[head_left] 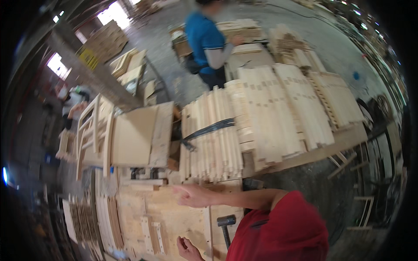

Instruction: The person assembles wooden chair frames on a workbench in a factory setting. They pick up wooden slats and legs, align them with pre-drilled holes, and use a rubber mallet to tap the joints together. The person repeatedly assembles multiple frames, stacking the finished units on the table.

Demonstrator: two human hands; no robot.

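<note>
Over the pale wooden worktop (191,222), my right hand (193,195) reaches out to the left from a red sleeve. Its fingers are smeared by motion, so I cannot tell if they hold anything. Just beyond its fingertips lies a short wooden strip (148,182) at the table's far edge. Lower in the picture, my left hand (189,250) is above the worktop, fingers loosely curled and apart, with nothing visible in them. Left of it lie two short wooden pieces with holes (152,235). A black-headed mallet (226,221) rests to the right of my left hand.
Bundled wooden slats (211,143) with a black strap and further stacked boards (274,117) lie ahead. Wooden frames (93,130) and a flat panel (135,135) are at left, near a post (96,71). A co-worker in blue (207,39) stands beyond the stacks.
</note>
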